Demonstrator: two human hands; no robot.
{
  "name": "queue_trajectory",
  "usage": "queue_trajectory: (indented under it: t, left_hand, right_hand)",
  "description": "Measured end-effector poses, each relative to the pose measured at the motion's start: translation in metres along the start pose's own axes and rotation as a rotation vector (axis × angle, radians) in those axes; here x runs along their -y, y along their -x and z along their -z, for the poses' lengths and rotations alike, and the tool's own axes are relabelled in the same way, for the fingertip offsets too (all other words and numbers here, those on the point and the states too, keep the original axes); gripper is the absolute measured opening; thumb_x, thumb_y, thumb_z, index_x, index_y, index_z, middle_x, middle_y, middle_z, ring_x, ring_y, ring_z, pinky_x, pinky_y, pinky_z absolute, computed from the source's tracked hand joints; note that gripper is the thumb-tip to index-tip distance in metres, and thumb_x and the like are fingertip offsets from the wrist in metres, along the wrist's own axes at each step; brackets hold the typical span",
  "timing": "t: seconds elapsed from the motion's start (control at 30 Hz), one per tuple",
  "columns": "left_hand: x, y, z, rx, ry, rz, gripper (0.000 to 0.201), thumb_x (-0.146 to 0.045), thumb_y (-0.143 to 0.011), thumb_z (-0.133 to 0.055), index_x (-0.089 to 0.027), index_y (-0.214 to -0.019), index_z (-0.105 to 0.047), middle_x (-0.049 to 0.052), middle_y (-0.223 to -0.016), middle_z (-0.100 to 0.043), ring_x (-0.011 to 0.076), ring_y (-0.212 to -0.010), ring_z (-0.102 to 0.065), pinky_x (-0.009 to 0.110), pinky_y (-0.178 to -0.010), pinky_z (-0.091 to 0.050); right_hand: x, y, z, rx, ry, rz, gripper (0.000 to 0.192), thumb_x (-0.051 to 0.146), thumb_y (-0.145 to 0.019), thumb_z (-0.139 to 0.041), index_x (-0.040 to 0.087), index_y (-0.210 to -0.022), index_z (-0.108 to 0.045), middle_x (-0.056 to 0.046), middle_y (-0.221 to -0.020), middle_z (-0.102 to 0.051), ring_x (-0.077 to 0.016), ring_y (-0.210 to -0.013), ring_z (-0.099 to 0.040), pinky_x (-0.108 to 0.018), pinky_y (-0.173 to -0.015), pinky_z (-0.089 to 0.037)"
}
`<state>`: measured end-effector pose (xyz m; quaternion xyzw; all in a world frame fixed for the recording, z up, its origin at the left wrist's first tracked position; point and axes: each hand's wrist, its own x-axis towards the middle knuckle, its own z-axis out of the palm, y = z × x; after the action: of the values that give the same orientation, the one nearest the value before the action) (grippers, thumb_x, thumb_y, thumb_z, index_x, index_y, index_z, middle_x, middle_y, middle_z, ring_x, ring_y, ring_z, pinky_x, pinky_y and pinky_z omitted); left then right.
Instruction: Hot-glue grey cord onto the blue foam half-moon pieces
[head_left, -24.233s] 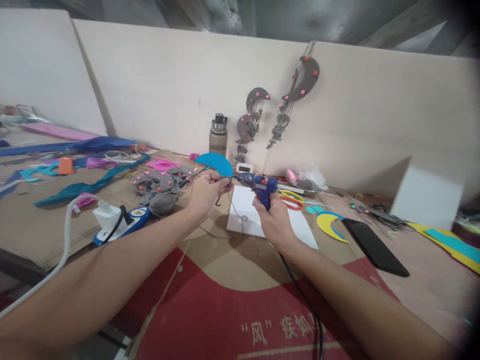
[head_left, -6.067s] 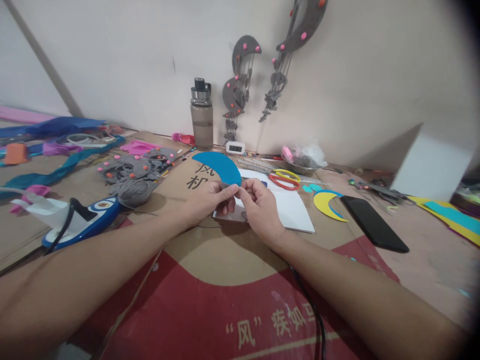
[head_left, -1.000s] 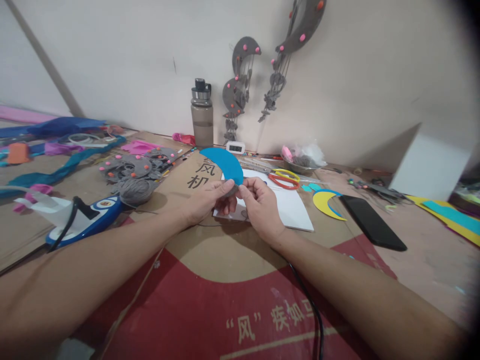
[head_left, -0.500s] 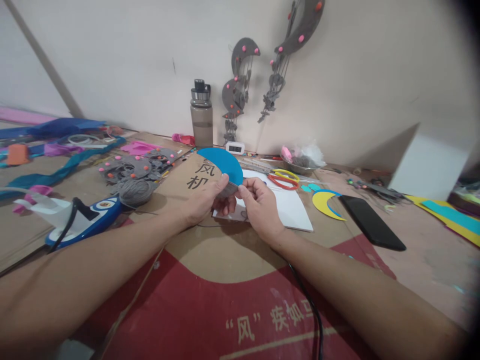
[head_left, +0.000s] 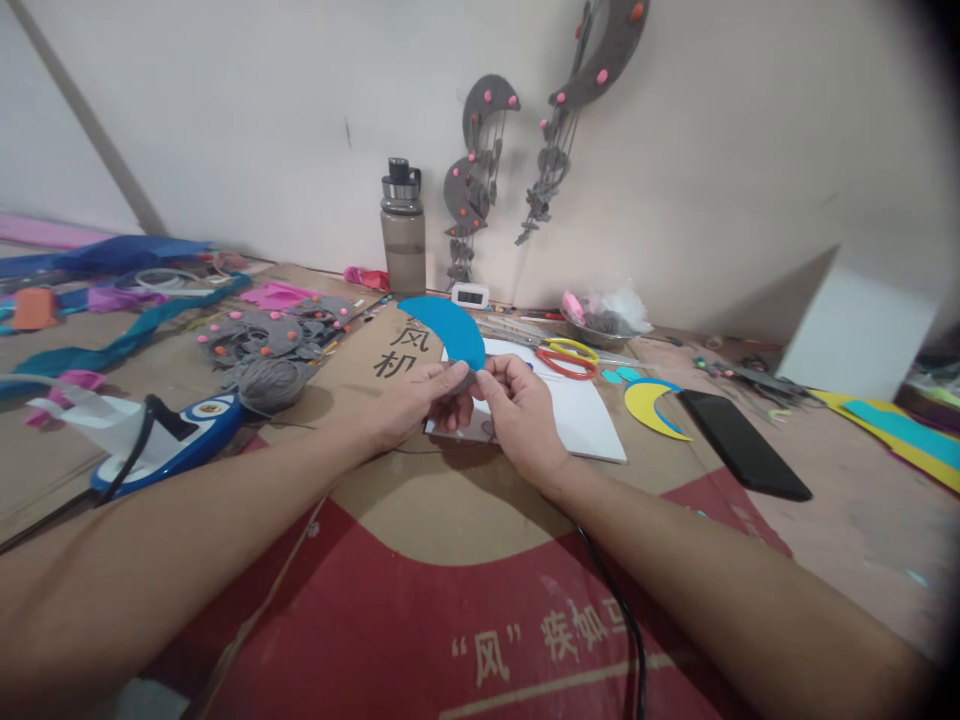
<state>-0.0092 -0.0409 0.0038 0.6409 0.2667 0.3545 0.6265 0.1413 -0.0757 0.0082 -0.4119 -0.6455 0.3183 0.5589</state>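
Note:
A blue crescent cutout (head_left: 448, 322) rises from between my two hands, its lower end wrapped in something grey that looks like yarn. My left hand (head_left: 427, 400) pinches this lower end, thumb on top and fingers curled beneath. From the other side my right hand (head_left: 521, 415) closes thumb and forefinger at the same tip; fingers cover most of the grey part. Beneath the hands lies a white sheet or pad (head_left: 589, 420). Off to the left a ball of grey yarn (head_left: 271, 383) rests by a heap of grey crescents with pink and orange dots (head_left: 259, 335).
A blue glue gun (head_left: 172, 445) lies at left. Behind stand a water bottle (head_left: 403, 230) and a small clock (head_left: 470, 295). Scissors (head_left: 568, 358), a yellow crescent (head_left: 651, 412) and a black phone (head_left: 742, 445) lie at right. Grey crescent hangings (head_left: 469, 190) hang on the wall.
The blue crescent has turned slightly, and more of its blue face shows. My left thumb has slid down toward the tip, beside my right thumb.

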Motion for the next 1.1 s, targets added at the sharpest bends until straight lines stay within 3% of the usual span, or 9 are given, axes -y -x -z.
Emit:
queue_trajectory:
  t: [0.8, 1.0, 1.1]
  left_hand:
    - [-0.0040, 0.0023, -0.0006, 0.005, -0.173, -0.015, 0.045, -0.051, -0.085, -0.046, -0.011, -0.066, -0.057, 0.001, -0.055, -0.056, 0.0057, -0.044, -0.047, 0.017, -0.041, -0.030]
    - [0.0004, 0.0009, -0.0005, -0.010, -0.130, -0.025, 0.046, -0.052, -0.085, -0.044, -0.012, -0.068, -0.057, 0.001, -0.056, -0.055, 0.0069, -0.046, -0.047, 0.019, -0.044, -0.034]
    - [-0.0026, 0.0015, -0.0028, -0.007, -0.118, -0.022, 0.044, -0.051, -0.084, -0.046, -0.012, -0.068, -0.057, 0.001, -0.057, -0.056, 0.0069, -0.046, -0.048, 0.019, -0.044, -0.034]
  right_hand:
    - [-0.0006, -0.0007, 0.0000, -0.036, 0.031, 0.017, 0.012, 0.031, -0.083, -0.051, 0.019, -0.079, -0.050, 0.002, -0.068, -0.055, -0.0105, -0.060, -0.050, -0.023, -0.058, -0.040]
    - [0.0004, -0.0004, -0.0025, 0.069, -0.071, -0.006, 0.011, 0.030, -0.084, -0.049, 0.022, -0.078, -0.047, 0.005, -0.057, -0.053, -0.0110, -0.052, -0.051, -0.024, -0.054, -0.042]
    - [-0.0017, -0.0005, -0.0023, 0.031, -0.046, 0.000, 0.011, 0.031, -0.084, -0.050, 0.022, -0.078, -0.047, 0.005, -0.058, -0.054, -0.0116, -0.054, -0.052, -0.025, -0.055, -0.043]
